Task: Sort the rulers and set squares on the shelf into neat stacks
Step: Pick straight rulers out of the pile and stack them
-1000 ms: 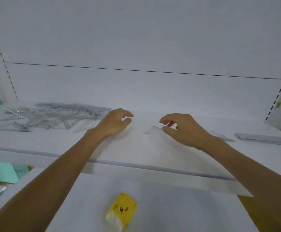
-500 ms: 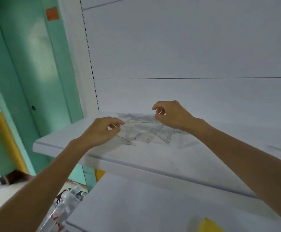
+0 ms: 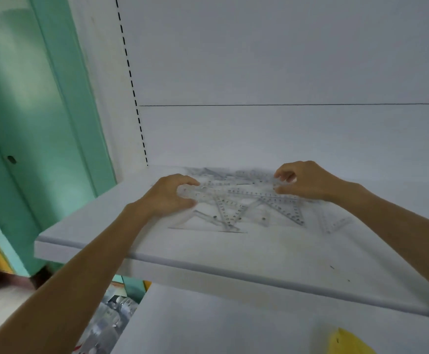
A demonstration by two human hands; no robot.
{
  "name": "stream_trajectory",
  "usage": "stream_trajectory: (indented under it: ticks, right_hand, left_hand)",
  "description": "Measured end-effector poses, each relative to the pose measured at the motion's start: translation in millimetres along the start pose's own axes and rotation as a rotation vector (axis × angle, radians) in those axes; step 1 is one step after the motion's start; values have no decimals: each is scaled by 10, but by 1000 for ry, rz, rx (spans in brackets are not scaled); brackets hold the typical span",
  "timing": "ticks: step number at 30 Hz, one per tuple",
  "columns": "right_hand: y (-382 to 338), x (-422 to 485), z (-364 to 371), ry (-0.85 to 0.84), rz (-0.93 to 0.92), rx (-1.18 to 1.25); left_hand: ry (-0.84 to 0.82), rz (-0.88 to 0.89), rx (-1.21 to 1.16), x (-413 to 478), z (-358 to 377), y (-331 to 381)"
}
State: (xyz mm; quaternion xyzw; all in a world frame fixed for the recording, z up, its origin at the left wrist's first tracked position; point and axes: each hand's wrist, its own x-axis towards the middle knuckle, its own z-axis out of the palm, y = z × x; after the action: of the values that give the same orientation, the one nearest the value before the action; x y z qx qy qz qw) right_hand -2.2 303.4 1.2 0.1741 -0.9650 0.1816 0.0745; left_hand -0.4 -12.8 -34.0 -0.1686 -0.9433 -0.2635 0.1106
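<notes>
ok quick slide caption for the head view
Both hands, left and right, grip a clear ruler over the jumbled pile.

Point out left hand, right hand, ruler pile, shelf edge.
left hand (image 3: 168, 198), head view, back of hand
right hand (image 3: 308, 182), head view, back of hand
ruler pile (image 3: 280, 203), head view, clear set square
shelf (image 3: 208, 270), head view, front edge

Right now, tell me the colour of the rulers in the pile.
Clear plastic rulers with dark printed markings, seen in the head view.
</notes>
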Motion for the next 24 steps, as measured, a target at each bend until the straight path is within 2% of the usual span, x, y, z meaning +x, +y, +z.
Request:
stream_trajectory:
  ticks: [4,6,10,15,20,24]
  right_hand:
    - [56,99,139,-88,21,-26]
    - [52,151,213,-82,15,-43]
    - [50,224,320,3,26,-69]
    - [4,245,352,134,37,-5]
    - [-226,140,314,222,-17,-8]
    - [-424,-37,198,428,-101,-66]
  left_hand:
    - [-117,-33,-30,144,70,-42]
    - [-146,-28,-10,197,41,-77]
    - [-102,81,106,225,50,-110]
    - [-83,117,156,193,79,-86]
    - [-7,230,443,185,67,-18]
    - [122,250,556,149,62,53]
